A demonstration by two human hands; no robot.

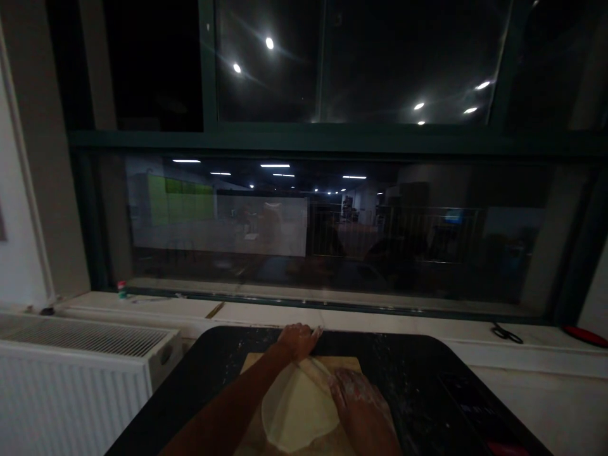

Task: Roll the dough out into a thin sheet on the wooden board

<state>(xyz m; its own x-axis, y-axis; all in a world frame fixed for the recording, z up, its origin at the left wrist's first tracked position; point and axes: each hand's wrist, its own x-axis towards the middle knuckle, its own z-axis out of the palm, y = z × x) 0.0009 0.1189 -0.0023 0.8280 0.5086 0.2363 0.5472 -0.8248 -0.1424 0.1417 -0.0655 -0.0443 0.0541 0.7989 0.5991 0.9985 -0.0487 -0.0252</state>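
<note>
From here, the left hand (298, 342) and floury right hand (360, 394) lie at opposite ends of a rolling pin (315, 371) over flattened dough (298, 415); whether either grip is closed, I can't tell

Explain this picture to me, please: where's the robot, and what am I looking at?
There's no robot here, just a person's two bare hands. The one picture comes from a camera worn on the head, looking forward and down. On a dark table, dusted with white, lies a wooden board with a flat, pale sheet of dough. The left hand and right hand are at opposite ends of what looks like a rolling pin; it's too dim to see how their fingers grip. Behind is a dark window.
</note>
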